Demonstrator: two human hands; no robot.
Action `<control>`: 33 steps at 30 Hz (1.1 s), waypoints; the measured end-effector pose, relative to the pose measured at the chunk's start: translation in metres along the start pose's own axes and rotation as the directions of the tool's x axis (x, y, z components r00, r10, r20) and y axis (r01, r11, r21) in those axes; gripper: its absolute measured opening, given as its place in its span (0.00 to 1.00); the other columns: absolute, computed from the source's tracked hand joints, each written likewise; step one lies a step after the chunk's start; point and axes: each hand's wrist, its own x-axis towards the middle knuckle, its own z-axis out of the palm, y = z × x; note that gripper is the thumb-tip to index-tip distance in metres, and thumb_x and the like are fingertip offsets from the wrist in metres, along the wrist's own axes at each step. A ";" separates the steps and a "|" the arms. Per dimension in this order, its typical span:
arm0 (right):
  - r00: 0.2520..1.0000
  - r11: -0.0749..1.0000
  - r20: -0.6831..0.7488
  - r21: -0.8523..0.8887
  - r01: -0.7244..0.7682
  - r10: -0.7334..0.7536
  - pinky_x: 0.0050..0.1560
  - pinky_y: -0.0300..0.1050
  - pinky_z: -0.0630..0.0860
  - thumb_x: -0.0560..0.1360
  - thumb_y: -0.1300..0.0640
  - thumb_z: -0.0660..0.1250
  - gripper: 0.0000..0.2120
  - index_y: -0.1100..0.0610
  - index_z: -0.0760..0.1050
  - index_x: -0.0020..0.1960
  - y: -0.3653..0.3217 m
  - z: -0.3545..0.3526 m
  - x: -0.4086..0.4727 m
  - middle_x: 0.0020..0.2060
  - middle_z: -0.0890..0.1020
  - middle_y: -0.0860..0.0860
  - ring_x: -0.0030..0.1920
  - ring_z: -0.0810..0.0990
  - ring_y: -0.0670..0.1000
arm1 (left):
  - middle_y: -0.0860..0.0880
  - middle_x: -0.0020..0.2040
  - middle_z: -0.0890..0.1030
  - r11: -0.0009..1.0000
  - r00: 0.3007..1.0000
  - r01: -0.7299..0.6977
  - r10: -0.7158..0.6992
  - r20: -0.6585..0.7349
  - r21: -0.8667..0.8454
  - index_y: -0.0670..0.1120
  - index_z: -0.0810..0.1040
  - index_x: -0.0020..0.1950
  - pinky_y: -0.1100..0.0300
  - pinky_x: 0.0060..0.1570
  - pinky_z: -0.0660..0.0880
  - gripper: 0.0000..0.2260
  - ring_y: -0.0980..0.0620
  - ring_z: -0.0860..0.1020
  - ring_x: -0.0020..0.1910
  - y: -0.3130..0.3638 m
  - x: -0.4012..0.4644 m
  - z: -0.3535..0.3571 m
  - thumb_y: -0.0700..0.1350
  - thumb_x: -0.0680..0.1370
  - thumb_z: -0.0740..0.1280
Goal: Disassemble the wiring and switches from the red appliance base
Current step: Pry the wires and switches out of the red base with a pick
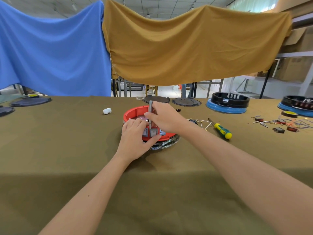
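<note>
Both hands work at the red appliance base (135, 112): left hand (135, 138) grips its six-o'clock rim by the rocker switch (153, 133); right hand (165, 116) pinches an upright grey tool (150, 107).

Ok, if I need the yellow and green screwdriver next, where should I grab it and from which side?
Take the screwdriver by its thick yellow and green handle, coming from above with the right hand once that has put down the grey tool. It lies flat on the table, handle end nearer you, thin shaft pointing away towards the white wires.
</note>
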 end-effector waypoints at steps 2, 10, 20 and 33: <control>0.997 0.999 0.064 -0.011 -0.034 0.035 0.30 0.42 0.68 0.82 0.54 0.62 0.11 0.58 0.69 0.44 -0.004 -0.003 0.007 0.33 0.75 0.51 0.30 0.71 0.50 | 0.57 0.44 0.68 1.000 1.000 -0.001 0.001 -0.002 -0.001 0.47 0.76 0.50 0.51 0.61 0.66 0.23 0.56 0.65 0.48 0.000 0.000 0.000 0.67 0.73 0.61; 0.971 0.992 0.205 -0.045 -0.118 0.125 0.33 0.41 0.76 0.82 0.55 0.63 0.12 0.63 0.74 0.45 -0.014 -0.014 0.022 0.35 0.81 0.57 0.33 0.80 0.54 | 0.57 0.46 0.69 1.000 1.000 0.007 -0.008 0.026 0.024 0.48 0.77 0.53 0.55 0.61 0.62 0.26 0.54 0.69 0.50 0.001 -0.001 -0.002 0.69 0.73 0.60; 0.979 0.902 -0.106 0.417 -0.113 0.172 0.50 0.59 0.82 0.82 0.55 0.64 0.08 0.57 0.71 0.46 0.020 -0.012 -0.019 0.42 0.83 0.58 0.44 0.85 0.58 | 0.56 0.50 0.72 0.989 0.999 0.030 -0.027 0.021 -0.147 0.50 0.71 0.55 0.54 0.62 0.63 0.16 0.54 0.70 0.52 0.004 -0.003 -0.007 0.59 0.74 0.62; 0.985 0.966 -0.139 0.249 -0.068 0.105 0.50 0.59 0.80 0.81 0.56 0.66 0.08 0.55 0.73 0.43 0.014 -0.007 -0.025 0.41 0.83 0.57 0.44 0.82 0.58 | 0.50 0.50 0.75 0.992 0.993 -0.103 0.098 -0.061 -0.078 0.45 0.74 0.45 0.52 0.53 0.70 0.11 0.49 0.72 0.52 0.006 -0.001 -0.006 0.53 0.75 0.65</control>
